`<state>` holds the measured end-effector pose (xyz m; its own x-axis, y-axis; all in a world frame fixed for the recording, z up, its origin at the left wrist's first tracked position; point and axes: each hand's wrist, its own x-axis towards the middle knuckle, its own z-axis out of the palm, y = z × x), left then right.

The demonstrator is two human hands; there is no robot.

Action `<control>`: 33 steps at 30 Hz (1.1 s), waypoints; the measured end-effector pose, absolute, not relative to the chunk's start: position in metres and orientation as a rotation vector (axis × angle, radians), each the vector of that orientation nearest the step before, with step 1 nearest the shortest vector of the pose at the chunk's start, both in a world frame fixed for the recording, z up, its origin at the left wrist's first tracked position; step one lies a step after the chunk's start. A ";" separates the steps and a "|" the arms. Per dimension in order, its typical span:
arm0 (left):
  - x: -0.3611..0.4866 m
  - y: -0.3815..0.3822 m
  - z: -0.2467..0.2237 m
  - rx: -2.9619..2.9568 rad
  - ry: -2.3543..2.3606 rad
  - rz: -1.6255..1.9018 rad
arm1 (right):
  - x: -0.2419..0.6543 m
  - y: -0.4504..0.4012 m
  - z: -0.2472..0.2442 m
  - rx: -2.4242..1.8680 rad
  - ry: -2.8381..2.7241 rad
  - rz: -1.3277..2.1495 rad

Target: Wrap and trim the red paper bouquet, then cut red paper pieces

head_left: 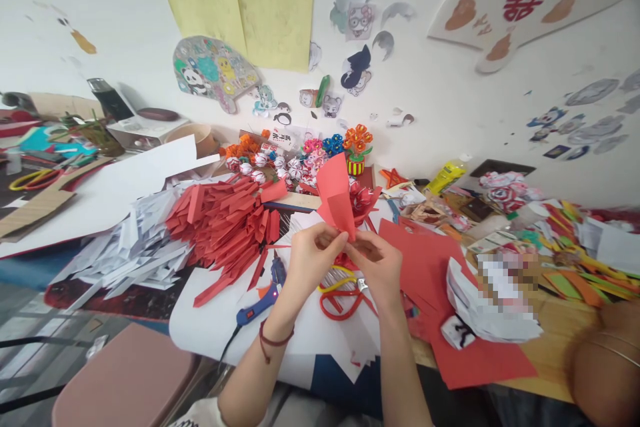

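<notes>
My left hand [320, 257] and my right hand [376, 263] meet at the middle of the table. Between them they pinch the lower end of a red paper sheet [334, 190], which stands up and looks curled or folded. Both hands are closed on it, thumbs close together. Just below the hands lie scissors [343, 303] with red and yellow handles. Left of them a blue hot glue gun [263, 300] rests on white paper, a small light glowing on it. Behind the held paper sits a red folded-paper piece [364, 200], partly hidden.
Piles of red paper strips [225, 227] and white paper strips [135, 240] lie to the left. Red sheets [480, 353] and a white paper stack [487, 303] lie at right. Paper flowers [357, 140] line the wall. Another person's arm [607, 360] is at the right edge; a pink chair [125, 380] stands front left.
</notes>
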<state>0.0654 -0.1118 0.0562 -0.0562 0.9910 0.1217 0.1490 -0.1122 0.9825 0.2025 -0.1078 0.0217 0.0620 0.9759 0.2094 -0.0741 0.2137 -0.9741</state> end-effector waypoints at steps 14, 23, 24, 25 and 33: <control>0.063 -0.120 0.063 1.504 1.329 1.254 | 0.201 -0.110 0.030 -1.135 -1.053 1.080; 0.047 -0.122 0.088 2.966 1.397 1.380 | 0.223 -0.105 0.052 -1.126 -1.158 1.339; 0.047 -0.119 0.090 3.061 1.368 1.317 | 0.225 -0.105 0.056 -1.130 -1.179 1.337; 0.046 -0.116 0.091 3.124 1.327 1.277 | 0.226 -0.106 0.059 -1.136 -1.201 1.331; 0.038 -0.112 0.099 3.223 1.057 1.243 | 0.240 -0.108 0.076 -1.113 -1.374 1.404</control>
